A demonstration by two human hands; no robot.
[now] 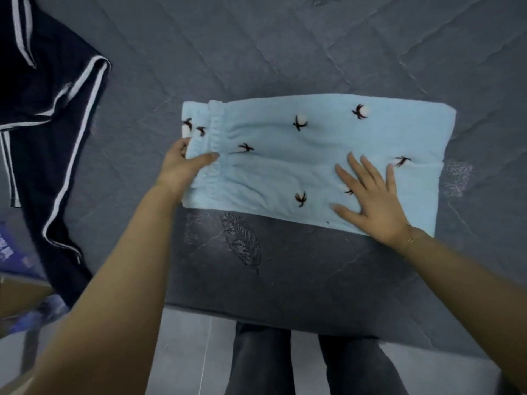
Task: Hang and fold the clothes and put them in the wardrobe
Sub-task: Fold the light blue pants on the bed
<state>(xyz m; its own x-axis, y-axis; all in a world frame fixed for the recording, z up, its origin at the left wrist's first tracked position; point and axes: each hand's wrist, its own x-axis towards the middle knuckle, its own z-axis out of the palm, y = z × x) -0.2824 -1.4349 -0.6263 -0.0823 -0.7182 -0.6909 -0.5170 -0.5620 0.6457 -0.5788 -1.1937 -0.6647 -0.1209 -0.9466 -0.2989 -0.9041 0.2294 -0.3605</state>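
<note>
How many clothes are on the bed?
2. The light blue garment lies folded in the middle of the bed, the left hand gripping its end and the right hand flat on it. The dark striped garment lies at left.

The light-blue garment (313,155) looks like soft, fleecy matt cloth, the grey bed cover (285,52) like quilted matt fabric, and the navy garment (51,109) like smooth cloth.

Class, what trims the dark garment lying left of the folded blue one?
White stripes on the navy garment, head view.
</note>
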